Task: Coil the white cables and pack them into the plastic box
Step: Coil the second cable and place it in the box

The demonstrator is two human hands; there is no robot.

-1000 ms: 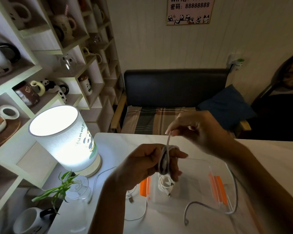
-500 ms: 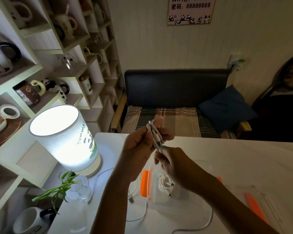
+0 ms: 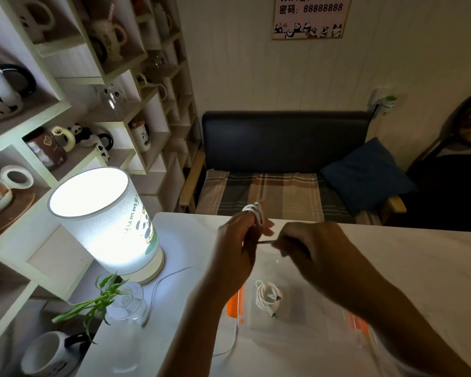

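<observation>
**Cable wrap in hand, above open box**

Left hand (image 3: 235,248) grips a white cable coil (image 3: 254,212), loops wound over its raised fingers. Right hand (image 3: 307,248) pinches the cable's free end (image 3: 265,242), drawn taut between both hands. Beneath them, on the white table (image 3: 392,254), sits the clear plastic box (image 3: 297,330) with orange latches; a second coiled white cable (image 3: 267,296) lies inside. Lit panda lamp (image 3: 106,221) stands at left, a glass vase with green stems (image 3: 125,303) just beside it.
</observation>
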